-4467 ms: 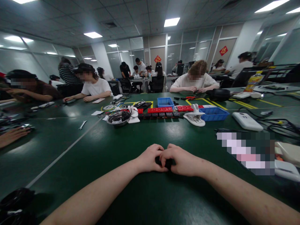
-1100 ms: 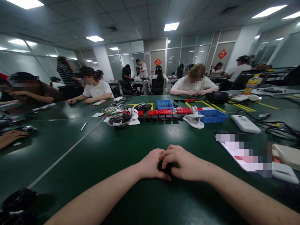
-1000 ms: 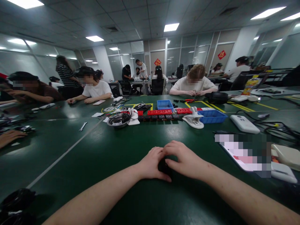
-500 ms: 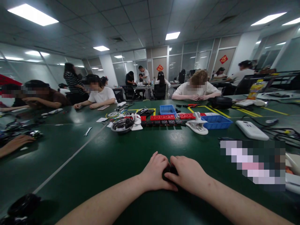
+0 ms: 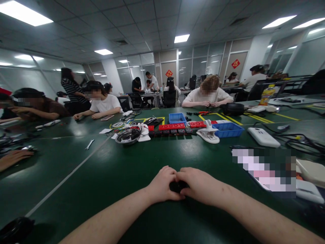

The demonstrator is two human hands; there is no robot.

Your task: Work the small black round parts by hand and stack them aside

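Small and dark, the object [image 5: 178,186] sits on the green worktop [image 5: 106,173] directly between the person's two hands, almost wholly hidden by them, so what it is cannot be told from this view. The left hand [image 5: 162,184] cups it from one side and the right hand [image 5: 200,186] from the other, fingertips meeting over its top; both grips are closed on it, and both forearms lie flat on the worktop, which steadies the wrists and keeps the piece pinned close to the body rather than lifted in the air. Well beyond the hands stands a row of red blocks [image 5: 172,126] with darker ones in front, flanked by a blue tray [image 5: 228,129], a white clamp-like part [image 5: 208,134] and a bowl of cables [image 5: 127,135]. A white box [image 5: 263,137] lies to the right, and other people work across the worktop.
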